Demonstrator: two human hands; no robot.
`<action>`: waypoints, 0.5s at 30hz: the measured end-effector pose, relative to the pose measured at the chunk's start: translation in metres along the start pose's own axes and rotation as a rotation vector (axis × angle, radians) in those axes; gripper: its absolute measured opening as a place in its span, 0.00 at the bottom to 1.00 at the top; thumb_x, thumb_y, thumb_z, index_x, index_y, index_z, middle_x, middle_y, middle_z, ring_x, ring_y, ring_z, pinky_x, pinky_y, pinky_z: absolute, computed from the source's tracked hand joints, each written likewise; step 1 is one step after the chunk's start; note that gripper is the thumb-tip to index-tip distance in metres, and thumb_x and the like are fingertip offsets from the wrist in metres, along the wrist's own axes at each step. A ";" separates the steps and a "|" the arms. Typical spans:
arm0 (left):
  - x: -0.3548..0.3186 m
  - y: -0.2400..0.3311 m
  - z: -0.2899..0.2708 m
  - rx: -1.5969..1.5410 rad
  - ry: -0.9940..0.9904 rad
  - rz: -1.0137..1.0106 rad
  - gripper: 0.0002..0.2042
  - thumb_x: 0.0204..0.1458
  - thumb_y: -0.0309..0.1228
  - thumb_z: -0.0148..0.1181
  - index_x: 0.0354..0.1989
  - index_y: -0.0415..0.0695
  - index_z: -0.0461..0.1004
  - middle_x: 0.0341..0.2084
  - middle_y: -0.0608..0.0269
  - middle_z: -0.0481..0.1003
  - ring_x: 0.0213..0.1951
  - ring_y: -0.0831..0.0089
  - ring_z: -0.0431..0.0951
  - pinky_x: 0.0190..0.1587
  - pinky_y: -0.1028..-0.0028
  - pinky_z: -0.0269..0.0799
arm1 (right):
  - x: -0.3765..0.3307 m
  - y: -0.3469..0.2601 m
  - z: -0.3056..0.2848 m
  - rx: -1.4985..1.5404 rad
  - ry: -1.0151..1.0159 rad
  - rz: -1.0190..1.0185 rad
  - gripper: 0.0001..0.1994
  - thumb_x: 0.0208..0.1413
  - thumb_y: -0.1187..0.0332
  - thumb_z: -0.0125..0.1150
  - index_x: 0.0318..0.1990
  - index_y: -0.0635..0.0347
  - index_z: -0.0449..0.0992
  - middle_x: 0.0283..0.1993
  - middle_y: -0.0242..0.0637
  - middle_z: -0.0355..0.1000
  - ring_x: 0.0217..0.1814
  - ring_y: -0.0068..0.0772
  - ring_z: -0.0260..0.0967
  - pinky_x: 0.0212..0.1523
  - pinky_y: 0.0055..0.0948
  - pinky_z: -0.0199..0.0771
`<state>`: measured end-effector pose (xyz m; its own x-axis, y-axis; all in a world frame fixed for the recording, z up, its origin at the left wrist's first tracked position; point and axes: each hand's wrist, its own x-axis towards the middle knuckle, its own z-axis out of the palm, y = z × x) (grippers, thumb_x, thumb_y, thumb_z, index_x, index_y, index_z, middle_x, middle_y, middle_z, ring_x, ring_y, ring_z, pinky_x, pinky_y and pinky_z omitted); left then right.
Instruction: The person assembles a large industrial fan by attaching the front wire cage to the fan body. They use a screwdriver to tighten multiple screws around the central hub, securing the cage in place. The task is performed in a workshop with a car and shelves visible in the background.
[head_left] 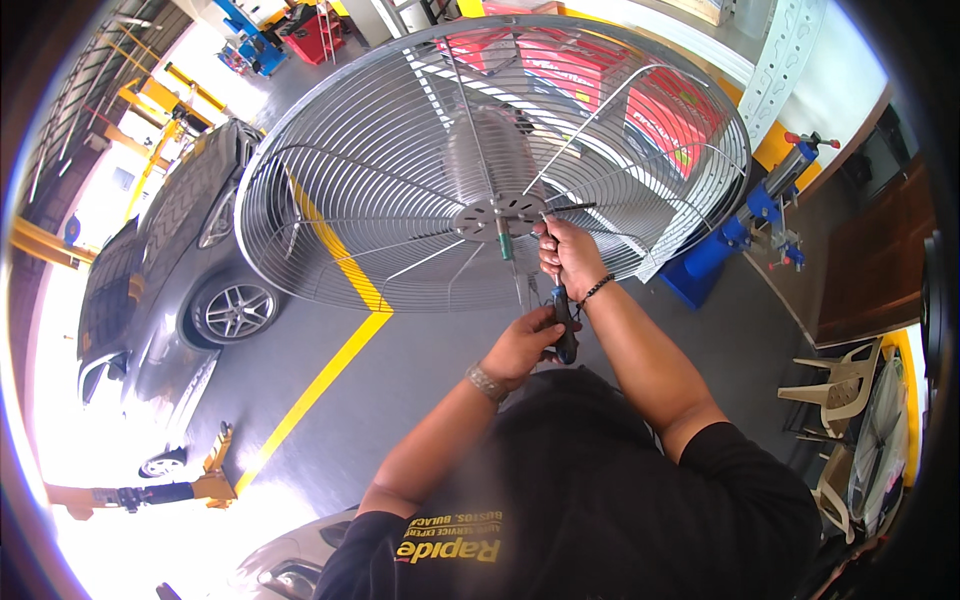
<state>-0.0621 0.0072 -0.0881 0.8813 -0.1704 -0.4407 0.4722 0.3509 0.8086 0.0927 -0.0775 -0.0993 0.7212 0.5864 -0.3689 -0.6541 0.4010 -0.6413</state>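
Both hands close together, clamped on one screwdriver (pixel 566 338): left hand (pixel 523 347) wraps the dark handle at the near end, right hand (pixel 574 258) curls round the shaft farther up, just beside the slotted hub plate (pixel 480 222) of a large round fan guard (pixel 345 200). Whether the right fingertips also touch the plate, cannot tell. Screwdriver sits near-upright in view, in front of the fan, slightly right of the hub; exact tip contact hidden. Green-tipped spindle (pixel 505 246) sticks out of the hub, left of the right hand. Grey motor housing (pixel 480 160) shows through the wire rings. Wristwatch (pixel 487 382) on left wrist, dark beaded bracelet (pixel 598 288) on right. Far behind the guard: red boxes (pixel 565 75). Right of fan: blue stand (pixel 715 245) with red-tipped arms; nearer right, beige plastic chairs (pixel 840 395). Left: dark grey car (pixel 165 275), spoked wheel facing the fan side; yellow floor line (pixel 320 385) runs between car and person. Near left: yellow lift arm (pixel 213 485), and part of a light-coloured car (pixel 290 555) at the near edge, beside the person's black shirt (pixel 600 490).
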 end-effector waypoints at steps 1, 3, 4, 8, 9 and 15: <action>-0.003 0.006 0.005 0.351 0.071 0.079 0.16 0.60 0.34 0.54 0.53 0.39 0.70 0.45 0.56 0.78 0.40 0.68 0.79 0.40 0.67 0.75 | 0.000 0.001 0.000 -0.020 -0.008 -0.011 0.13 0.67 0.59 0.49 0.40 0.60 0.70 0.20 0.21 0.56 0.16 0.15 0.48 0.18 0.21 0.50; -0.015 0.033 0.017 1.092 0.253 0.127 0.17 0.58 0.35 0.58 0.51 0.38 0.72 0.44 0.50 0.78 0.39 0.61 0.80 0.40 0.64 0.75 | 0.000 0.004 -0.001 -0.045 -0.011 -0.029 0.12 0.67 0.59 0.49 0.40 0.60 0.70 0.20 0.20 0.55 0.16 0.14 0.48 0.18 0.20 0.50; -0.027 0.050 0.026 1.083 0.373 0.282 0.17 0.54 0.35 0.61 0.49 0.38 0.73 0.42 0.47 0.78 0.37 0.57 0.80 0.40 0.62 0.75 | 0.000 0.004 -0.001 -0.051 -0.005 -0.037 0.12 0.67 0.59 0.49 0.40 0.60 0.70 0.20 0.20 0.55 0.16 0.14 0.48 0.18 0.20 0.49; -0.080 0.167 0.042 1.613 0.902 1.461 0.18 0.47 0.28 0.67 0.48 0.42 0.75 0.47 0.52 0.73 0.47 0.53 0.74 0.48 0.58 0.72 | -0.001 0.011 0.001 -0.034 0.020 -0.058 0.12 0.68 0.59 0.48 0.41 0.59 0.70 0.20 0.21 0.55 0.16 0.14 0.47 0.18 0.19 0.48; -0.087 0.199 0.045 1.706 1.059 1.645 0.20 0.47 0.32 0.68 0.49 0.43 0.74 0.46 0.52 0.73 0.47 0.53 0.74 0.48 0.58 0.72 | -0.001 0.012 0.003 -0.022 0.020 -0.064 0.12 0.68 0.59 0.47 0.41 0.59 0.70 0.19 0.21 0.55 0.16 0.14 0.46 0.18 0.19 0.48; -0.084 0.309 0.027 2.042 1.138 1.435 0.14 0.47 0.43 0.70 0.26 0.50 0.72 0.18 0.66 0.76 0.19 0.62 0.76 0.21 0.66 0.71 | 0.001 0.020 0.013 0.026 0.106 -0.133 0.12 0.67 0.60 0.48 0.40 0.60 0.69 0.19 0.23 0.55 0.15 0.15 0.47 0.17 0.20 0.49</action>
<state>0.0106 0.1048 0.2090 0.5126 -0.2855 0.8098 0.0768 -0.9241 -0.3743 0.0769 -0.0598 -0.1037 0.8210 0.4496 -0.3519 -0.5560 0.4894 -0.6719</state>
